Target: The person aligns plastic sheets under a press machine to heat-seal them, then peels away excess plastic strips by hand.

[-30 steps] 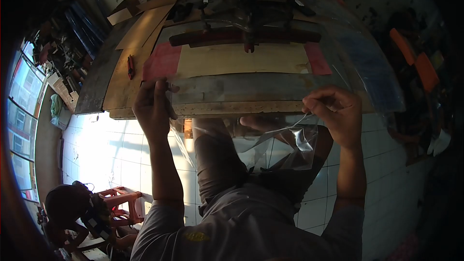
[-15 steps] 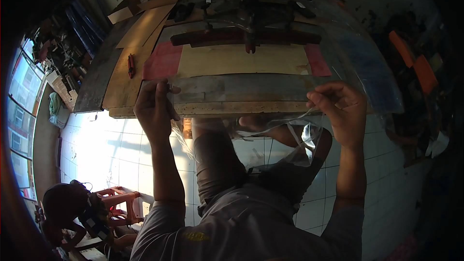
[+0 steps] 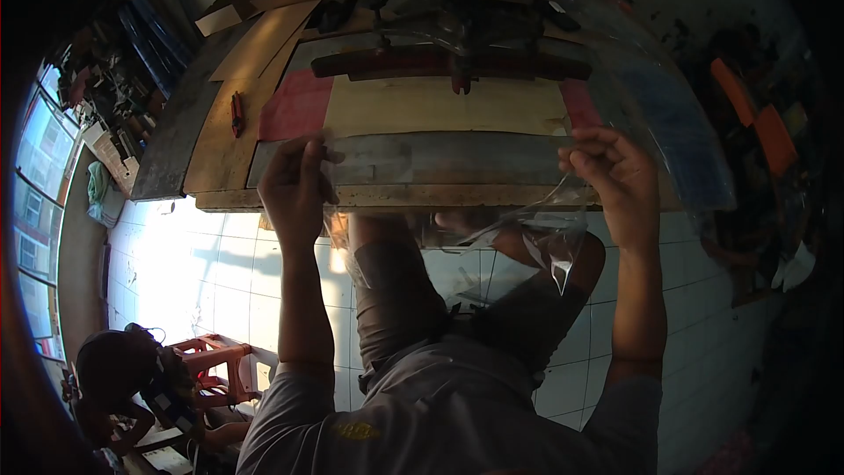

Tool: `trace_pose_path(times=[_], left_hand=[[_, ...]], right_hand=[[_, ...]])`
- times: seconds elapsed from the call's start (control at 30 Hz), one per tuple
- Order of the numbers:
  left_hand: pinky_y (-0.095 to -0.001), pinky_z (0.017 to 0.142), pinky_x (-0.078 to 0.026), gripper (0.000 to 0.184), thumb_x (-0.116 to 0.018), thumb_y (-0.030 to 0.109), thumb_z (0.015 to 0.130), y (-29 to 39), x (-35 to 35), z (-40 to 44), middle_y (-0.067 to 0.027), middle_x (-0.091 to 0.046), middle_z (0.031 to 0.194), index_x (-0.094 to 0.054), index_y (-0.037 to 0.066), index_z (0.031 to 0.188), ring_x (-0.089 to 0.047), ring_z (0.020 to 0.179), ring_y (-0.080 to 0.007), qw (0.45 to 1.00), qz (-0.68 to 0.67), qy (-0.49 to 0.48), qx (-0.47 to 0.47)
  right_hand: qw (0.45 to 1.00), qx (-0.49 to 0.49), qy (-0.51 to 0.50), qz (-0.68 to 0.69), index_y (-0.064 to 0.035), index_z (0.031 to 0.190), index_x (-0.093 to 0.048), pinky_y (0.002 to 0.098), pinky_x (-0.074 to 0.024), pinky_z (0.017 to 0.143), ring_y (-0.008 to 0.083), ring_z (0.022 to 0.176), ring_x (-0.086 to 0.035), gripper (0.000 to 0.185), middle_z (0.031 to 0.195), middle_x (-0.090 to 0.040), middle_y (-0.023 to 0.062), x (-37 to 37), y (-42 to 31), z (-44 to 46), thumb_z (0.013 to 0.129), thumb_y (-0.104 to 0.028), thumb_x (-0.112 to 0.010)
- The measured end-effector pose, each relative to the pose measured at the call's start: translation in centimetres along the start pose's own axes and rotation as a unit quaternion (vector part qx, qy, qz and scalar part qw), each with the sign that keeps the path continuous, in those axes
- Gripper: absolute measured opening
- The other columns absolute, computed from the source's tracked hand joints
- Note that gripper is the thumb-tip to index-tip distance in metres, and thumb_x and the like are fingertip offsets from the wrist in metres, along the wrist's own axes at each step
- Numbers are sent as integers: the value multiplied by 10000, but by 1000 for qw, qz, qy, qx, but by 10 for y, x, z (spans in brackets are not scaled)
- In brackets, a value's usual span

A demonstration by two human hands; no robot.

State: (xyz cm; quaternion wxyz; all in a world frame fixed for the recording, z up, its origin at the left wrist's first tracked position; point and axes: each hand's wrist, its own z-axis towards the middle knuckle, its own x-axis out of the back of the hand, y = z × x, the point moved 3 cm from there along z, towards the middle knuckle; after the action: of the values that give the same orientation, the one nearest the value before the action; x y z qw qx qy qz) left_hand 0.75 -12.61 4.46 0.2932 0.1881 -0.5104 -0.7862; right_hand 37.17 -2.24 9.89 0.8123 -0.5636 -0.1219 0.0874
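A clear plastic sheet [image 3: 554,242] is stretched between my two hands and hangs down over the front of the workbench, above my legs. My left hand [image 3: 299,183] pinches its left end, and my right hand [image 3: 615,178] pinches the other end at the right. Both hands are at the bench's front edge. Just beyond them lies a pale yellow strip [image 3: 444,107] with a red patch [image 3: 297,107] at its left and a red patch [image 3: 578,104] at its right. A dark red press bar [image 3: 396,64] sits above the strip.
A red cutter [image 3: 236,114] lies on the board at the left, near cardboard pieces [image 3: 264,35]. Clear plastic [image 3: 677,132] covers the bench's right side. Another person [image 3: 123,378] is at lower left beside a red stool [image 3: 215,365]. Orange pieces [image 3: 774,136] are at far right.
My left hand has moved slightly right and my right hand slightly left, bringing them closer together. The plastic sheet between them has shifted and hangs in different folds.
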Motion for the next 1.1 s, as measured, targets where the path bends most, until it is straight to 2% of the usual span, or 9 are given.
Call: trace_pose_path(times=[0.17, 0.33, 0.47, 0.57, 0.67, 0.77, 0.83, 0.97, 1.1], left_hand=[[-263, 459, -437, 219, -665, 194, 1026, -27, -34, 23, -79, -723, 765, -688, -22, 1051, -568, 500, -64, 992, 82, -96, 24], [-373, 614, -541, 213, -687, 197, 981, -57, -63, 65, -175, -739, 797, -714, -12, 1011, -713, 628, -245, 950, 268, -157, -38], [-392, 609, -536, 235, -686, 226, 973, -83, -75, 100, -167, -711, 704, -720, -5, 998, -720, 638, -269, 917, 333, -219, -4], [-411, 632, -542, 216, -688, 210, 962, -107, -77, 114, -172, -713, 742, -714, -3, 994, -717, 662, -295, 894, 386, -219, -55], [-494, 782, -559, 230, -663, 225, 979, -91, -80, 107, -192, -734, 797, -718, 4, 1013, -736, 821, -372, 893, 400, -192, -80], [-424, 659, -552, 206, -702, 185, 940, -92, -80, 104, -183, -705, 828, -717, -7, 1015, -707, 678, -327, 904, 370, -209, -40], [-424, 650, -552, 207, -699, 186, 943, -93, -81, 104, -180, -709, 830, -728, -7, 1011, -707, 677, -328, 907, 360, -212, -47], [-465, 751, -579, 226, -651, 216, 964, -86, -83, 103, -206, -744, 833, -763, 25, 1012, -744, 794, -363, 900, 366, -236, 18], [-473, 788, -569, 231, -649, 190, 952, -86, -79, 103, -225, -740, 913, -769, 13, 1038, -730, 853, -390, 895, 372, -240, -52]], right_hand=[[980, 20, 47, -194, 27, 1083, -716, 267, -544, 723, 111, 808, -712, 168, 909, -772, 90, 14, 55, 47, 933, -47, -735], [956, -28, -12, -291, -18, 953, -742, 303, -526, 672, 128, 736, -707, 129, 831, -753, 90, 22, 137, 113, 864, -100, -789], [923, 4, -53, -382, -19, 904, -730, 356, -532, 705, 212, 760, -716, 130, 819, -732, 124, 9, 147, 142, 819, -83, -805], [908, 61, -85, -405, -5, 896, -724, 405, -538, 747, 285, 816, -715, 133, 855, -719, 154, 3, 157, 155, 804, -61, -803], [889, 93, -102, -436, 10, 879, -723, 441, -539, 789, 346, 864, -706, 107, 903, -708, 180, -3, 153, 153, 810, -39, -788], [879, 90, -135, -448, 21, 866, -725, 455, -539, 809, 370, 894, -700, 72, 943, -697, 196, -5, 141, 150, 836, -31, -764], [867, 94, -150, -465, 23, 870, -734, 452, -538, 816, 376, 914, -699, 62, 959, -691, 201, -5, 136, 148, 863, -38, -746], [861, -1, -178, -477, -33, 1066, -774, 434, -537, 812, 349, 925, -694, 157, 993, -678, 182, 1, 124, 141, 947, -98, -694], [853, -49, -195, -482, -109, 1249, -747, 420, -517, 788, 314, 865, -664, 264, 953, -635, 159, 6, 112, 126, 1009, -123, -637]])
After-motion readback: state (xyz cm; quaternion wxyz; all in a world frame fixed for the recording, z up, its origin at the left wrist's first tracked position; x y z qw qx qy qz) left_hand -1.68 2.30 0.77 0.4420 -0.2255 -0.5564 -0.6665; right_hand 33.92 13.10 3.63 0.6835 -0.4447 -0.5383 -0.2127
